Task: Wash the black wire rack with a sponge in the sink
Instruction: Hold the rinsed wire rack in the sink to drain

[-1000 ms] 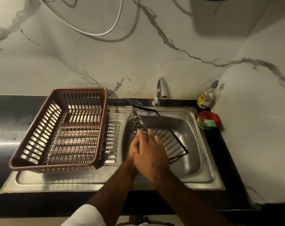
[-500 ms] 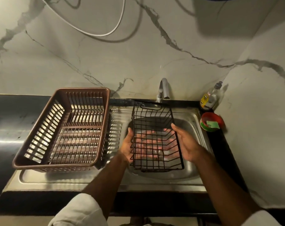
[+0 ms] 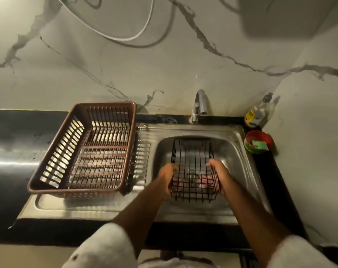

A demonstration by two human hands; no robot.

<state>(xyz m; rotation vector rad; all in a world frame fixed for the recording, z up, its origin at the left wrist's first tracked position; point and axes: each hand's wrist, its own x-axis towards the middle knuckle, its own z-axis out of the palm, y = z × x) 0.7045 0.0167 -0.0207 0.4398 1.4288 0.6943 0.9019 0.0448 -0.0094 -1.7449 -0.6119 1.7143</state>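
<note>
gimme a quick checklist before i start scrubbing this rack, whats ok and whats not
1. Is the black wire rack inside the sink basin: ok.
2. Grip on the rack: left hand and right hand hold its two sides: ok.
3. Sponge in hand: not ok; the green sponge lies in the red bowl to the right of the sink.
4. Water from the faucet: no stream visible, cannot tell.
5. Is the soap bottle standing upright in the back corner: ok.

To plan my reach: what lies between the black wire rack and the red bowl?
Only the sink, its bare steel wall and rim, in the head view.
</note>
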